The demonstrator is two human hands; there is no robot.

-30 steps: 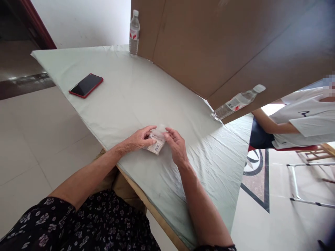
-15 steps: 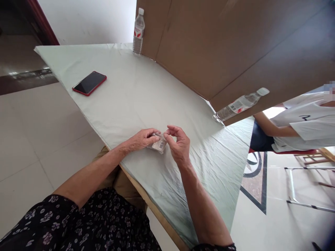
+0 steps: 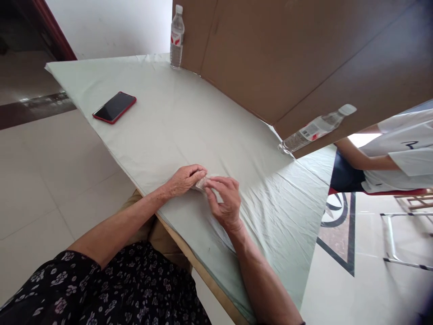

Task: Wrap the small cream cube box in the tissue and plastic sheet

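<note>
A small packet in clear plastic wrap (image 3: 202, 183) lies at the near side of the cloth-covered table (image 3: 162, 122). My left hand (image 3: 185, 179) is closed on its left side, with the thumb across the top. From the right, my right hand (image 3: 226, 198) pinches the near right part of the packet between thumb and fingers. Most of the packet is hidden by my fingers, and its print cannot be read.
A phone in a red case (image 3: 115, 107) lies at the far left. One water bottle (image 3: 176, 38) stands at the back corner, and another bottle (image 3: 314, 130) is by the brown cardboard panel (image 3: 270, 54). A person in a white shirt (image 3: 402, 153) sits beyond it.
My right hand has come down and left onto the packet, covering more of it. My left hand stays on the packet. The view has shifted slightly.
</note>
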